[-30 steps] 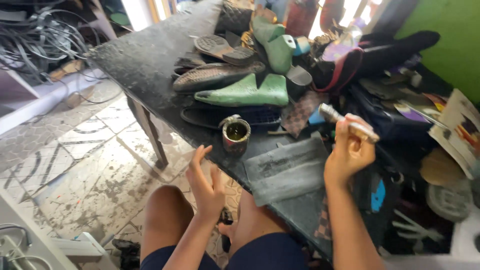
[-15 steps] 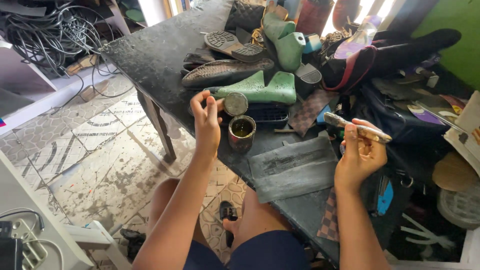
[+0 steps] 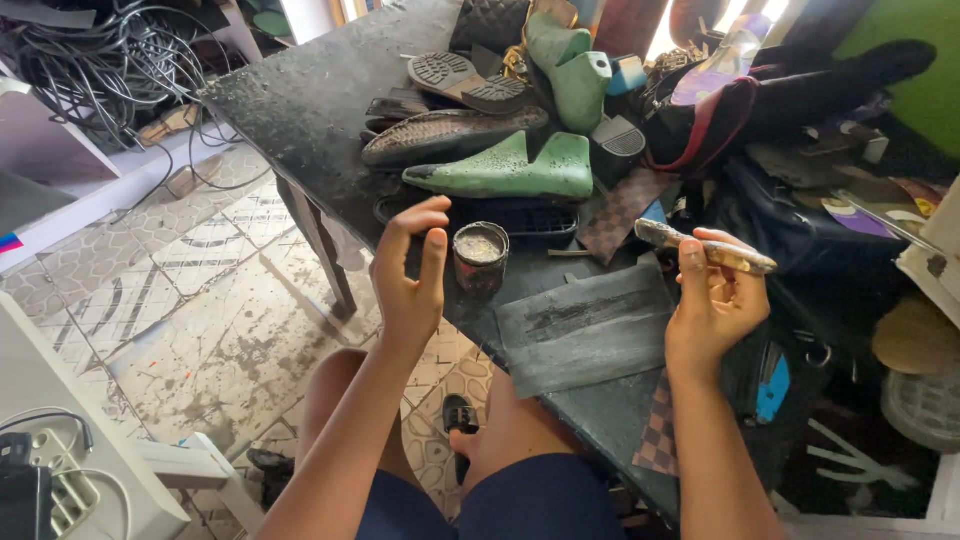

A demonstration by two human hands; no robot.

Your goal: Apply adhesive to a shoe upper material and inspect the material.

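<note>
Right hand [image 3: 715,300]: grip closed on a worn brush [image 3: 705,247]. Left hand [image 3: 412,270]: grip curled around something dark, unidentifiable, just beside the small open tin [image 3: 480,256] on the worktop [image 3: 300,100].

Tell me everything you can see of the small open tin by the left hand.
The small tin is a short round can, dark and grimy outside, apparently metal. It has no lid on and holds a pale yellowish paste with a glossy top. It stands upright on the dark table near its front edge, just left of a grey sheet. The left hand is curled close beside it; contact cannot be told.
</note>
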